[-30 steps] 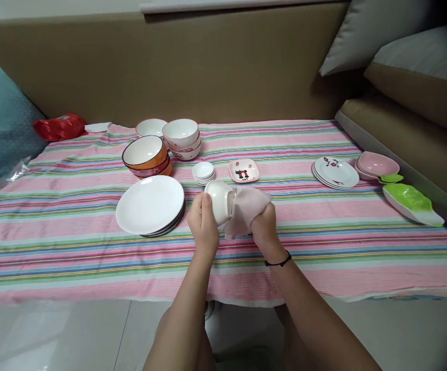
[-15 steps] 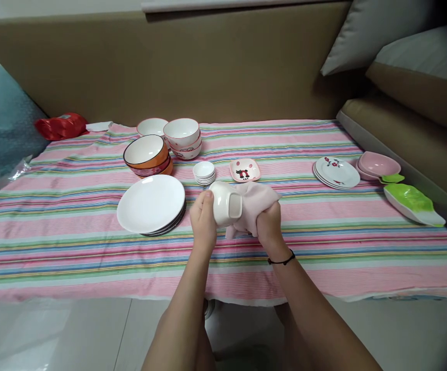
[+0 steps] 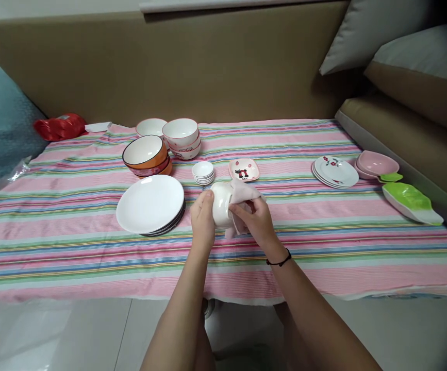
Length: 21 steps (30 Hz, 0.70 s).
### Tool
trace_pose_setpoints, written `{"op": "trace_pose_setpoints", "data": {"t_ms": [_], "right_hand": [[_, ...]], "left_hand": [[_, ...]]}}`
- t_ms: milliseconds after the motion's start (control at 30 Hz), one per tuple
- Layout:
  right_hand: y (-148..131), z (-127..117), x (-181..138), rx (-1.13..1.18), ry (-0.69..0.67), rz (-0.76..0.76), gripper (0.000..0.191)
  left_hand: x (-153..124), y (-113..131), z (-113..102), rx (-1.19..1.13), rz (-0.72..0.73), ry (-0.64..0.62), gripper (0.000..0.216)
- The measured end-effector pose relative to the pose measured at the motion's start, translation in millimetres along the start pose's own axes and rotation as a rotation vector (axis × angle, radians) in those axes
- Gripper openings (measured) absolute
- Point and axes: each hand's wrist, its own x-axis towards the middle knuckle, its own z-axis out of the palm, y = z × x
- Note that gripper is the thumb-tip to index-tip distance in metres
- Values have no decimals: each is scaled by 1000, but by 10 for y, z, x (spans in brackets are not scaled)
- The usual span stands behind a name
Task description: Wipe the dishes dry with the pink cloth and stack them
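Tilted on its side above the striped cloth is a small white bowl, its base turned to the right. My left hand is closed round its left side, thumb on top. My right hand is closed on a pale pink cloth, which lies against the bowl's base and covers it. Behind the bowl sit a stack of tiny white dishes and a square pink dish with a cat picture.
Left are stacked white plates, orange bowls and white patterned bowls. To the right stand flowered plates, pink bowls and a green leaf-shaped dish. A brown backrest closes off the back.
The pink cloth in my right hand has moved left onto the bowl's base, which showed bare before. My left hand keeps its hold on the bowl.
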Motion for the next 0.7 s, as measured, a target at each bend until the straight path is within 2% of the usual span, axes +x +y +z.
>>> {"op": "trace_pose_setpoints", "data": {"t_ms": [167,233,300,400,467,600,700], "right_hand": [[-16,-23,5,-65,46,13,37],[-26,-33,-1,-98,71,-48,34],[-43,-44,-7,-163,73,-172,31],[-82,-63,-16,-271,6,-391,26],[-106,-72,-24,-320,-60,-478,22],[-118,-79,-32,-367,-163,-530,26],[-92,-84,-23,-389,-147,-539,27]], "left_hand": [[-1,-17,-5,-33,-106,-80,28],[-3,-27,2,-46,-130,-82,29],[-2,-38,13,-36,-114,-57,29],[11,-54,26,-16,-86,-22,28],[25,-60,29,-41,-98,-8,26],[42,-48,15,-99,-99,25,22],[38,-24,-6,-79,-102,10,24]]}}
